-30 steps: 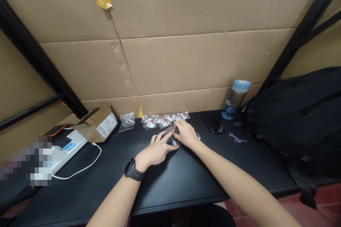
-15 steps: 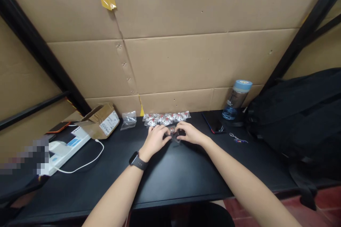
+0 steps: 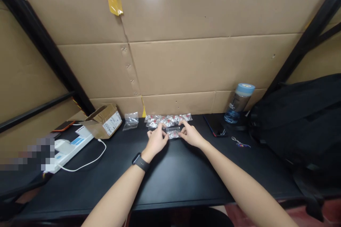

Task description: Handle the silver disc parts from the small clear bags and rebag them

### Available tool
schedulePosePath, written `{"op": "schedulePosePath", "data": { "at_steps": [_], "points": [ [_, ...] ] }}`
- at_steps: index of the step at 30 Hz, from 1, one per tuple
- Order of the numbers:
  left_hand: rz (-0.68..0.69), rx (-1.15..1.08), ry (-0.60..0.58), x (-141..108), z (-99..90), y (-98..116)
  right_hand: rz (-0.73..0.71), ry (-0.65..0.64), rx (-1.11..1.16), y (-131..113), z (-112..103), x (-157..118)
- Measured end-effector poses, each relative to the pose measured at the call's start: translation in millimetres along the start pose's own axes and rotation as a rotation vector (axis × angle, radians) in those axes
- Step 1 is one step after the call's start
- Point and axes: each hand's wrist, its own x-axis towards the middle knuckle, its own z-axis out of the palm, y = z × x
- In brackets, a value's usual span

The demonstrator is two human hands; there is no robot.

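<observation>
A small clear plastic bag with a shiny silvery item inside lies at the middle of the black table, between my two hands. My left hand, below a black wristwatch, grips its left edge with thumb and curled fingers, while the index finger reaches forward. At the right edge, my right hand holds the bag by thumb and fingers, its index finger raised. Just beyond my fingertips, several similar clear packets with silvery and red contents sit in a cluster.
Left of the packets are an empty clear bag, an open cardboard box and a white power strip with a cable. To the right lie a phone, a keychain, a water bottle and a black backpack. Cardboard walls the back.
The bag between my hands now lies flatter, with its clear top toward the packets. My index fingers have stretched forward, and my hands have spread slightly apart. The view has tilted up a little.
</observation>
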Motion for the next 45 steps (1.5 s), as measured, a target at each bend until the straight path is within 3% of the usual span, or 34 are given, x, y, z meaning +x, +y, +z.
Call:
{"op": "schedulePosePath", "data": {
  "at_steps": [7, 11, 21, 25, 28, 31, 35, 37, 40, 42, 45],
  "points": [
    [0.189, 0.255, -0.076, -5, 2.7, 3, -0.194, -0.096, -0.372, -6, -6, -4],
    [0.237, 0.311, -0.086, -7, 2.3, 3, -0.23, -0.061, -0.479, -10, -5, -6],
    [0.213, 0.279, 0.031, -5, 2.8, 4, -0.198, -0.074, -0.324, -18, -7, -5],
    [0.147, 0.185, -0.027, -2, 1.8, 3, -0.134, -0.107, -0.165, -13, -10, -4],
    [0.155, 0.183, -0.078, 4, -11.9, -7, -0.057, -0.123, -0.087, -6, -10, -1],
    [0.166, 0.233, -0.119, 9, -39.7, -26, 0.026, -0.036, -0.174, 1, -11, 4],
    [0.177, 0.213, -0.355, 11, -76.3, -56, 0.098, 0.07, -0.358, 10, -12, 12],
    [0.181, 0.175, -0.45, 10, -84.5, -66, 0.071, 0.106, -0.439, 12, -14, 15],
    [0.194, 0.164, -0.486, 10, -82.3, -70, 0.024, 0.155, -0.534, 12, -26, 15],
    [0.22, 0.179, -0.477, 10, -75.2, -66, -0.01, 0.093, -0.563, 12, -40, 11],
    [0.263, 0.214, -0.471, 10, -63.5, -57, -0.053, -0.169, -0.52, 13, -63, 1]
  ]
}}
